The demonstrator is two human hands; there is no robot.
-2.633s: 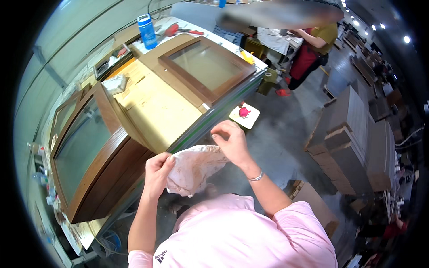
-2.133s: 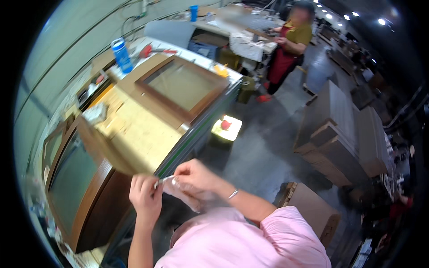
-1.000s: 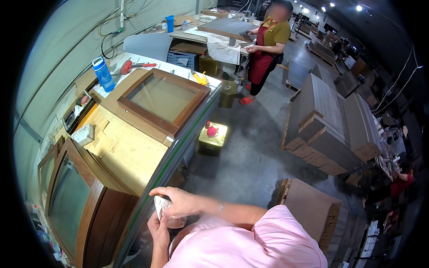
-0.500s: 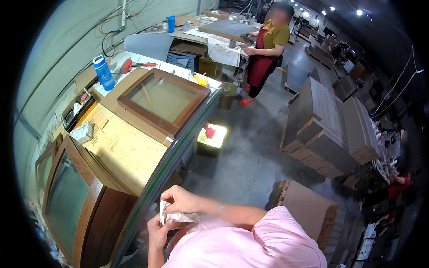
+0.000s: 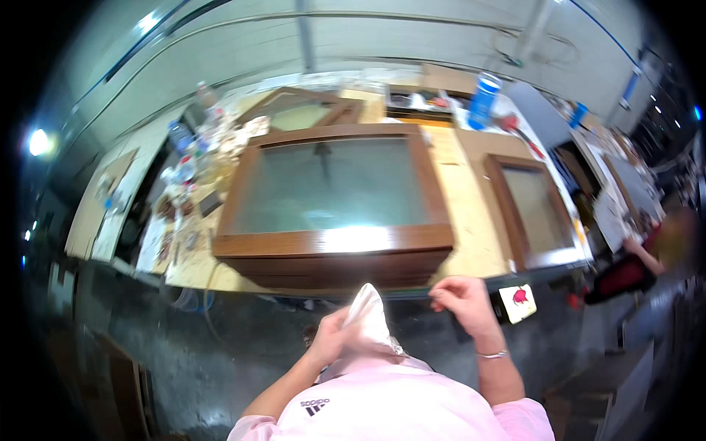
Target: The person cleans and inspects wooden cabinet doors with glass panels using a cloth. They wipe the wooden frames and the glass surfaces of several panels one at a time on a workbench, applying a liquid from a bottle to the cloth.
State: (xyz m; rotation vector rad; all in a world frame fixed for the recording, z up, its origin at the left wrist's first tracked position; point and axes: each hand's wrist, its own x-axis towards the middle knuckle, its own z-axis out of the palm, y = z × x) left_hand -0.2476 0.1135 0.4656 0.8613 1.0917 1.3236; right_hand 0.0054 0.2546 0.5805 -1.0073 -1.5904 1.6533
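Note:
A white cloth [image 5: 371, 317] is in my left hand [image 5: 332, 336], which closes on it in front of my chest. The cloth's tip points up toward the bench edge. My right hand [image 5: 465, 303] is raised apart from the cloth, its fingers curled and drawn together; whether anything small is between them is hidden. Just beyond both hands lies a stack of brown wooden frames with glass panels [image 5: 334, 184] on the bench. The stack's near side faces me, and neither hand touches it.
A smaller glazed frame [image 5: 521, 209] lies on the right of the bench [image 5: 471, 220]. Behind it stand a blue bottle [image 5: 484, 101] and a red-headed mallet [image 5: 509, 123]. Bottles and rags clutter the left end. A lit bin [image 5: 519, 312] stands on the floor; a person [image 5: 647, 253] works at far right.
My view has swung left to face the bench and frame stack. My hands were together on the cloth; now the right hand is apart and the left alone holds it.

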